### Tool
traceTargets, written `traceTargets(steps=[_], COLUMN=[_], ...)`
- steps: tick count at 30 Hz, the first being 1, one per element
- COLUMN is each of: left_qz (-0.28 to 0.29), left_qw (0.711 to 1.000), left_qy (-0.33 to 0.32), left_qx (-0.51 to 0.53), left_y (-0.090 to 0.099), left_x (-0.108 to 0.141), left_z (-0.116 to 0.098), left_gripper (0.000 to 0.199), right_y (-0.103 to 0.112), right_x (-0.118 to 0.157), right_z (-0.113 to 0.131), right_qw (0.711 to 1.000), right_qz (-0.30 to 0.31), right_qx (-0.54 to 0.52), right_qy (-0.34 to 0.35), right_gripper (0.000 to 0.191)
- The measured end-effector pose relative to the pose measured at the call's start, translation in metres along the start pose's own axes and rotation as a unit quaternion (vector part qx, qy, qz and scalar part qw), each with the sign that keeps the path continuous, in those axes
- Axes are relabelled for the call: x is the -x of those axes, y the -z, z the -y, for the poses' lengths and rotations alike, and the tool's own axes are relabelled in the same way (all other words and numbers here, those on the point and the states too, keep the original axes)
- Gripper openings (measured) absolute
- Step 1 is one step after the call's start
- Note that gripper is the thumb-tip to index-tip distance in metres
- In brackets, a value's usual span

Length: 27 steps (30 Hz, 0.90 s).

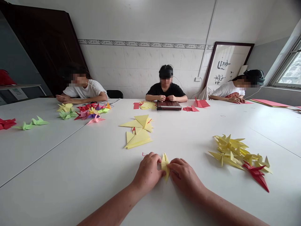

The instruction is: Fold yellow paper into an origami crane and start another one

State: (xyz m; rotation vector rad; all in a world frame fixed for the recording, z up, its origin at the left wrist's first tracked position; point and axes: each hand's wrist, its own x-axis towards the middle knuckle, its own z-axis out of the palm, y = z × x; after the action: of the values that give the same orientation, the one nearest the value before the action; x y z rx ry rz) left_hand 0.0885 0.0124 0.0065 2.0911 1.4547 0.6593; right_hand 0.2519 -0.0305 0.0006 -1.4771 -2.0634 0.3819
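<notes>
A narrow folded yellow paper [165, 166] with a pointed top and bottom is between my two hands, just above the white table. My left hand [149, 171] pinches its left edge with thumb and fingers. On the other side, my right hand [184, 175] grips the right edge, its fingers curled together. Beyond my hands lies a pile of yellow folded sheets [138, 138] with bits of red among them. To the right rest several yellow paper cranes [229, 147] and a red paper crane [257, 175].
Across the white table [94, 188] sit three people. Colourful cranes [94, 111] lie at the back left, green cranes [39, 121] farther left. A dark board [169, 105] and red papers [202, 103] are at the far edge. Stacked coloured sheets [270, 103] lie at the right.
</notes>
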Motion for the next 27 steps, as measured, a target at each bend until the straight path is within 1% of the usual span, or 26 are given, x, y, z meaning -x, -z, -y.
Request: traceTargets(steps=[2, 6, 8, 11, 13, 14, 15, 17, 18, 19, 21, 23, 25, 27], left_qz=[-0.005, 0.014, 0.011, 0.001, 0.007, 0.010, 0.012, 0.001, -0.012, -0.031, -0.080, -0.133, -0.172, -0.187], left_qw=[1.000, 0.994, 0.990, 0.977, 0.967, 0.964, 0.965, 0.971, 0.974, 0.975, 0.965, 0.944, 0.925, 0.906], left_qy=[0.022, 0.066, 0.063, 0.044, 0.031, 0.022, 0.010, -0.029, -0.059, -0.099, -0.203, -0.290, -0.340, -0.375], left_qx=[0.021, 0.084, 0.127, 0.209, 0.254, 0.264, 0.263, 0.238, 0.220, 0.199, 0.148, 0.084, 0.015, -0.052], left_y=[-0.001, -0.001, 0.000, 0.001, 0.001, 0.001, 0.001, 0.000, 0.000, 0.000, 0.000, 0.001, 0.003, 0.005], left_x=[0.000, 0.002, 0.002, 0.001, 0.000, 0.001, 0.001, 0.004, 0.005, 0.006, 0.009, 0.010, 0.011, 0.010], left_z=[0.001, 0.001, 0.002, 0.002, 0.001, 0.000, -0.001, -0.004, -0.005, -0.006, -0.008, -0.008, -0.006, -0.002], left_gripper=[0.017, 0.015, 0.012, 0.009, 0.016, 0.017, 0.013, 0.003, 0.007, 0.009, 0.015, 0.022, 0.025, 0.025], right_y=[-0.001, -0.003, -0.005, -0.010, -0.012, -0.012, -0.012, -0.009, -0.007, -0.005, -0.001, 0.003, 0.006, 0.008], right_x=[0.000, 0.001, 0.000, -0.001, -0.003, -0.004, -0.004, -0.005, -0.004, -0.004, -0.003, -0.002, -0.001, 0.000], right_z=[0.000, 0.002, 0.003, 0.003, 0.002, 0.001, 0.001, 0.001, 0.001, 0.001, 0.001, 0.001, -0.001, -0.003], right_qw=[0.999, 0.991, 0.981, 0.953, 0.934, 0.929, 0.929, 0.940, 0.949, 0.958, 0.971, 0.971, 0.962, 0.950], right_qz=[-0.006, -0.011, -0.018, -0.072, -0.105, -0.102, -0.089, -0.066, -0.067, -0.081, -0.129, -0.163, -0.167, -0.150], right_qx=[-0.041, -0.123, -0.167, -0.245, -0.290, -0.304, -0.310, -0.298, -0.282, -0.260, -0.201, -0.108, 0.007, 0.112], right_qy=[-0.011, -0.049, -0.093, -0.162, -0.183, -0.184, -0.181, -0.154, -0.126, -0.085, 0.025, 0.137, 0.214, 0.252], right_gripper=[0.029, 0.035, 0.039, 0.043, 0.047, 0.046, 0.040, 0.021, 0.013, 0.009, 0.013, 0.018, 0.021, 0.021])
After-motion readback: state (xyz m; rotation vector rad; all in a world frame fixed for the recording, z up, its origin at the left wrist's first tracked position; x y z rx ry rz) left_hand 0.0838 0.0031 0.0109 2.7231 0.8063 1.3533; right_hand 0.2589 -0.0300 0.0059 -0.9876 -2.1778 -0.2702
